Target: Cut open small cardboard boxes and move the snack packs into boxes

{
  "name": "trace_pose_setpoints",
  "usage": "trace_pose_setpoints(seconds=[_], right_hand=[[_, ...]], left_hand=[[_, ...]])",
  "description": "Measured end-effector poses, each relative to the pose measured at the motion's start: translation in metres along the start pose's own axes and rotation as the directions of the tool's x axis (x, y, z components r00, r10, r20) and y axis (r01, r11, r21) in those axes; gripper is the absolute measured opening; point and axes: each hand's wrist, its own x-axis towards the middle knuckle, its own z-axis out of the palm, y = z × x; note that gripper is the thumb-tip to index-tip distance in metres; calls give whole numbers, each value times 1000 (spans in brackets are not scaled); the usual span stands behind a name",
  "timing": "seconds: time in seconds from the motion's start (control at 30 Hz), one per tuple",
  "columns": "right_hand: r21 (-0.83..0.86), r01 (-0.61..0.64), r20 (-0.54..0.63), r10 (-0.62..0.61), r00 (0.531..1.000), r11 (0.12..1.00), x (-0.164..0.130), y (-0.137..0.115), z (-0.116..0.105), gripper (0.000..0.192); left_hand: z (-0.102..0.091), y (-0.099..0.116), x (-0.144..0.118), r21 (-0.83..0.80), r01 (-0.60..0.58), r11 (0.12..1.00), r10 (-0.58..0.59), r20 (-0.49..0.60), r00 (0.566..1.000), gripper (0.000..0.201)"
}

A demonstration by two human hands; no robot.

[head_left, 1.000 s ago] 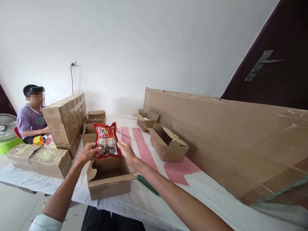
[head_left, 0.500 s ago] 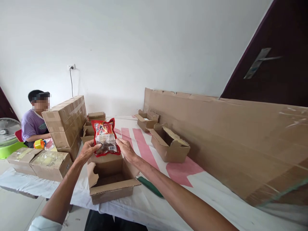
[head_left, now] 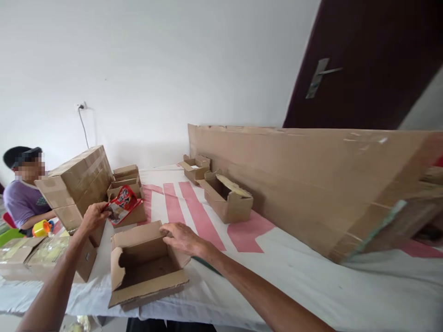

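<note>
l hand w/ red packet, r hand on box

My right hand has let go of the red snack packet and dropped onto the open box rim, while my left hand alone carries the packet off leftward, tilted flat.

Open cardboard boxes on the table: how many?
4 clearly: one under the right hand, one behind the red packet, two by the cardboard sheet. Others behind the packet may be hidden.
</note>
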Motion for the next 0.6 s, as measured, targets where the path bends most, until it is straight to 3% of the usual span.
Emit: trace_pose_setpoints(seconds=[0.1,0.23,0.47,0.6], right_hand=[[129,17,-1,-17,1000,992,-10,-4,-2,31],[369,-5,3,4,1000,929,-22,-2,-6,36],[719,-61,-2,90,996,693,-33,26,2,69],[811,-42,-49,139,989,583,-36,49,14,81]], left_hand=[[19,-6,10,350,-37,936,-29,183,983,28],[46,-7,25,531,-119,839,-45,286,957,35],[88,-11,32,645,-97,758,-72,231,970,33],[103,-14,28,689,-37,724,-81,138,987,35]])
